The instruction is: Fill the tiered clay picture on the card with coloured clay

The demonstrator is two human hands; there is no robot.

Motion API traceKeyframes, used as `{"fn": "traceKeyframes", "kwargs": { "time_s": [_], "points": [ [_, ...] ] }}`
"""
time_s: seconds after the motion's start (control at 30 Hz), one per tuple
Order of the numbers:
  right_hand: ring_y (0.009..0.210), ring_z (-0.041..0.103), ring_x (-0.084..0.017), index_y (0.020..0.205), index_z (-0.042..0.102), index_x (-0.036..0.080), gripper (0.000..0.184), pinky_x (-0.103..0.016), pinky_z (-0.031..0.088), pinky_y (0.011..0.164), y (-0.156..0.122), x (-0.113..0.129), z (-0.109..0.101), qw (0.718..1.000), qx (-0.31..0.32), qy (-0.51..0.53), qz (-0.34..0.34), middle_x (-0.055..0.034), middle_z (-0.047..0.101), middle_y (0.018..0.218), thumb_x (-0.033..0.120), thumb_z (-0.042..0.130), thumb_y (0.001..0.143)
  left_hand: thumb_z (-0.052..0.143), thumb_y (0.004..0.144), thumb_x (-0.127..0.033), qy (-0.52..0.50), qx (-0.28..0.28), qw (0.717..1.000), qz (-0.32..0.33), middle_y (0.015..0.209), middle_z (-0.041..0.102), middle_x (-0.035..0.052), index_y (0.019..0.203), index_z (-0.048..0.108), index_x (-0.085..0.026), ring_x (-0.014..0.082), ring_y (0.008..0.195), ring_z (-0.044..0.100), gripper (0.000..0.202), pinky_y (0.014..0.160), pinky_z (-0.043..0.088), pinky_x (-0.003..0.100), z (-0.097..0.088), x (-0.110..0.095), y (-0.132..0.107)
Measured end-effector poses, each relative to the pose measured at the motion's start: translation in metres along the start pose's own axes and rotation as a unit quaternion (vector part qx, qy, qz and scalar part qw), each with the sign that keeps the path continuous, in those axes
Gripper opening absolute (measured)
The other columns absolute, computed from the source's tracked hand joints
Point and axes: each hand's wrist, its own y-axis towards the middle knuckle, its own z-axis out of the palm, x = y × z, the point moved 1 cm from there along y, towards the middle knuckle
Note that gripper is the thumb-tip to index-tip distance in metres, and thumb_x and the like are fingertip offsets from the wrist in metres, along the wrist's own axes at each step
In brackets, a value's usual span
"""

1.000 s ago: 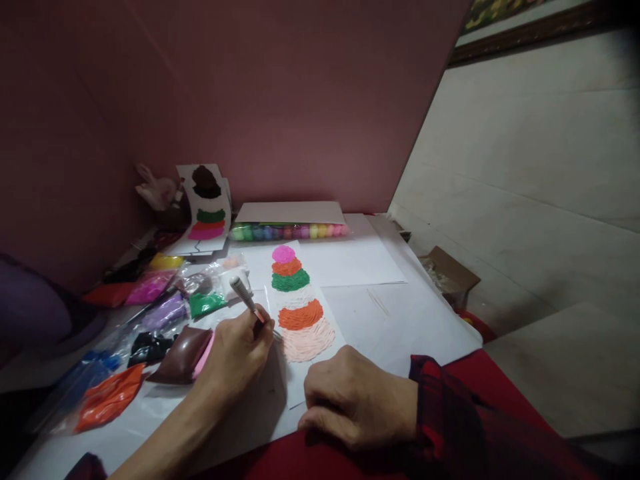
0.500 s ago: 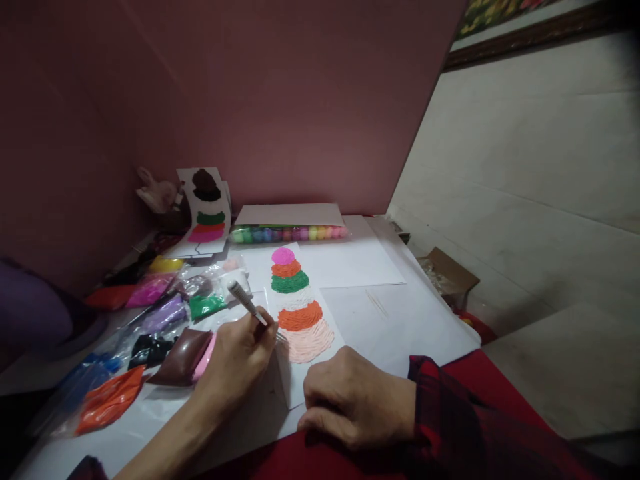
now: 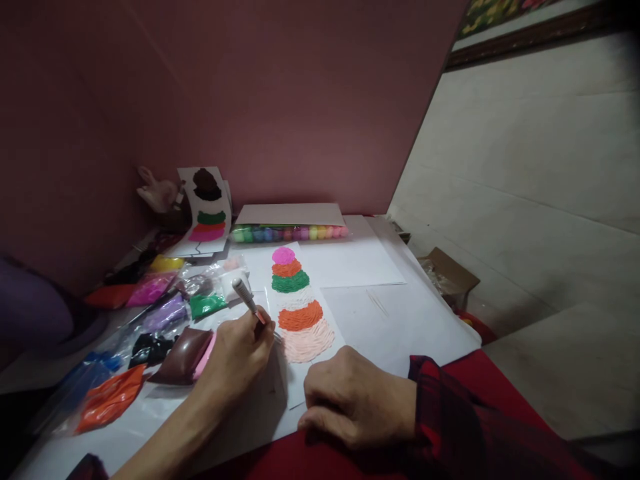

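My left hand [image 3: 235,360] is closed round a slim grey tool [image 3: 245,297], whose tip meets the left edge of the peach band on a white card [image 3: 300,387]. The card carries stacked clay bands [image 3: 300,317]: pink on top, then orange, green, white, orange and peach. My right hand [image 3: 357,397], in a red plaid sleeve, rests with its fingers curled on the card's near corner at the table's front edge, pressing it down.
Bags of coloured clay [image 3: 150,313] lie to the left: orange, brown, black, purple, green, pink. A tube of coloured balls [image 3: 287,232] and a second decorated card [image 3: 206,210] stand at the back by the pink wall. A cardboard box [image 3: 450,270] sits off the table's right edge.
The tool in my left hand has shifted slightly against the peach band; its upper end swung a little. My right hand has stayed put.
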Motion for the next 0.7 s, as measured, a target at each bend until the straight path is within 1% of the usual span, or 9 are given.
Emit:
{"fn": "traceKeyframes", "kwargs": {
  "time_s": [0.2, 0.3, 0.43, 0.53, 0.7],
  "points": [
    [0.059, 0.055, -0.011, 0.075, 0.061, 0.014, 0.024, -0.021, 0.038, 0.053, -0.0003, -0.0008, 0.0005, 1.000, -0.007, -0.002, -0.002, -0.0013, 0.064, 0.067, 0.034, 0.054, 0.087, 0.043, 0.078, -0.027, 0.013, -0.020, 1.000, 0.015, 0.052, 0.052, -0.0014, 0.065, 0.048, -0.020, 0.0138, 0.046, 0.047, 0.016, 0.048, 0.035, 0.025, -0.0041, 0.0007, -0.0005],
    [0.059, 0.055, -0.011, 0.075, 0.061, 0.014, 0.025, -0.021, 0.038, 0.054, -0.0006, -0.0016, 0.0016, 1.000, -0.009, 0.000, -0.003, -0.0012, 0.064, 0.067, 0.035, 0.053, 0.088, 0.044, 0.079, -0.028, 0.006, -0.039, 0.999, 0.014, 0.055, 0.055, -0.0005, 0.067, 0.050, -0.019, 0.0142, 0.048, 0.051, 0.016, 0.047, 0.036, 0.024, -0.0071, 0.0008, -0.0016],
    [0.059, 0.055, -0.010, 0.075, 0.061, 0.014, 0.025, -0.020, 0.037, 0.053, -0.0008, -0.0019, 0.0022, 1.000, -0.012, 0.001, 0.002, -0.0008, 0.064, 0.067, 0.035, 0.054, 0.087, 0.045, 0.080, -0.028, -0.005, -0.053, 0.998, 0.014, 0.055, 0.055, -0.0007, 0.067, 0.049, -0.020, 0.0147, 0.049, 0.053, 0.016, 0.046, 0.036, 0.023, -0.0073, 0.0012, -0.0030],
    [0.058, 0.054, -0.010, 0.074, 0.061, 0.014, 0.025, -0.019, 0.037, 0.053, -0.0006, -0.0011, 0.0014, 1.000, -0.010, 0.003, 0.002, -0.0008, 0.064, 0.067, 0.035, 0.054, 0.087, 0.046, 0.080, -0.028, -0.014, -0.041, 0.999, 0.016, 0.055, 0.054, -0.0011, 0.067, 0.049, -0.020, 0.0142, 0.048, 0.052, 0.016, 0.046, 0.035, 0.023, -0.0045, 0.0015, -0.0032],
    [0.058, 0.053, -0.009, 0.074, 0.061, 0.014, 0.024, -0.019, 0.037, 0.053, 0.0005, 0.0002, 0.0001, 1.000, -0.011, 0.001, 0.004, -0.0006, 0.064, 0.067, 0.034, 0.055, 0.087, 0.045, 0.079, -0.027, -0.018, -0.019, 0.999, 0.022, 0.048, 0.048, -0.0042, 0.066, 0.049, -0.020, 0.0126, 0.043, 0.046, 0.015, 0.046, 0.034, 0.024, 0.0000, 0.0017, -0.0018]
  ]
}}
